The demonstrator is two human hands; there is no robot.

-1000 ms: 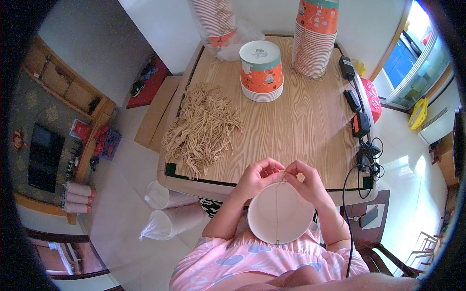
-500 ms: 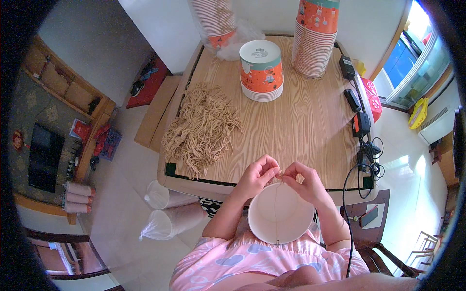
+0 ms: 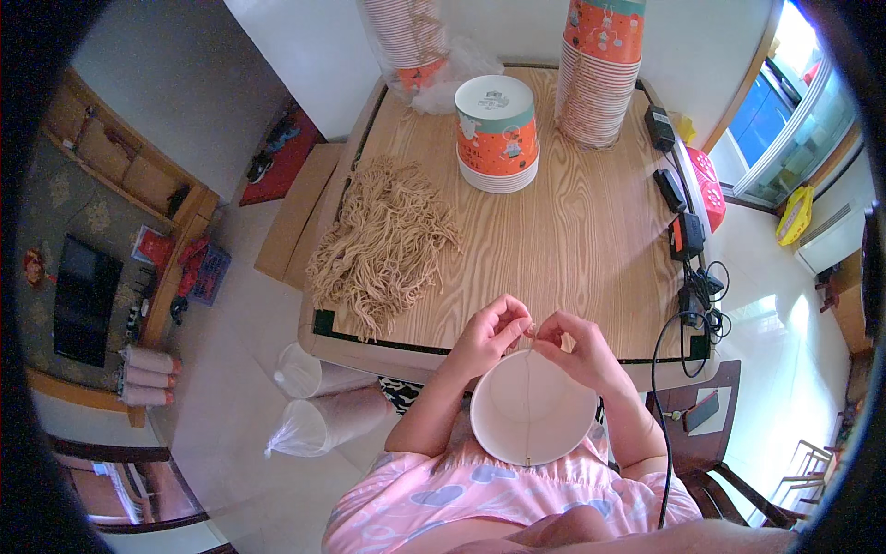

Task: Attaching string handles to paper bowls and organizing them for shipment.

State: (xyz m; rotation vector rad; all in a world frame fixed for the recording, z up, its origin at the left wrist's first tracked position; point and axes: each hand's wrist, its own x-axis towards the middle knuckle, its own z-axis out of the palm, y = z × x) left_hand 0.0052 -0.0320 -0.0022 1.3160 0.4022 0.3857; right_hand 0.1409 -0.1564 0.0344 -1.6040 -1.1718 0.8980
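A large white paper bucket (image 3: 503, 406) rests in my lap against the table edge, its open mouth facing up. A thin tan cord (image 3: 527, 397) runs across the mouth from the near rim to the far rim. At the far rim my left hand (image 3: 498, 331) pinches the cord's end between thumb and finger. Right beside it my right hand (image 3: 572, 346) is closed in a pinch at the same spot, thumb over the rim. The fingertips almost meet, and the exact cord end between them is too small to make out.
A heap of tan cords (image 3: 383, 245) covers the table's left side. Upside-down orange buckets (image 3: 498, 138) stand mid-table, with tall stacks (image 3: 598, 83) behind. Black adapters and cables (image 3: 688, 235) line the right edge. Bagged bucket stacks (image 3: 337, 420) lie on the floor at left.
My fingers have shifted slightly at the far rim, and the right fingertips have eased a little apart from the left. The bucket has barely moved.
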